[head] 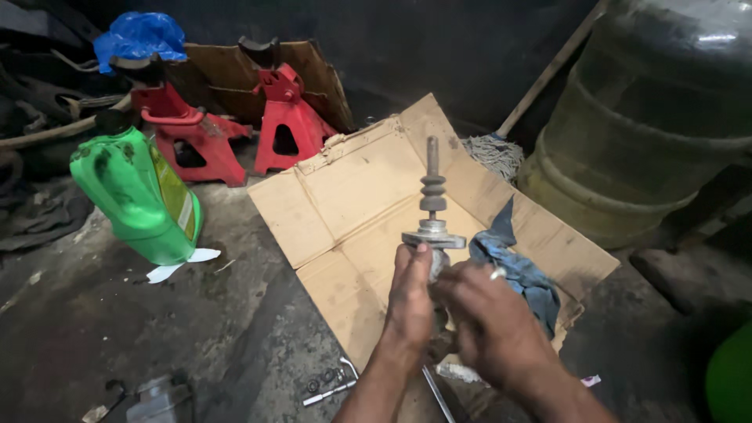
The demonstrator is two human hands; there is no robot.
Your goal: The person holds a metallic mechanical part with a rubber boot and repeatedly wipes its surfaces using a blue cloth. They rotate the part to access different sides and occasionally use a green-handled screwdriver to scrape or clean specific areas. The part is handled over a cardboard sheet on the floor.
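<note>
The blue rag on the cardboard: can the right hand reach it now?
Probably yes: the blue rag lies beside the right hand with nothing between, but that hand grips the metal part.

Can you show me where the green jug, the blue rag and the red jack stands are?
Green jug [133, 196]: head view, its side.
Blue rag [517, 270]: head view, its middle fold.
Red jack stands [286, 117]: head view, right stand's body.
</note>
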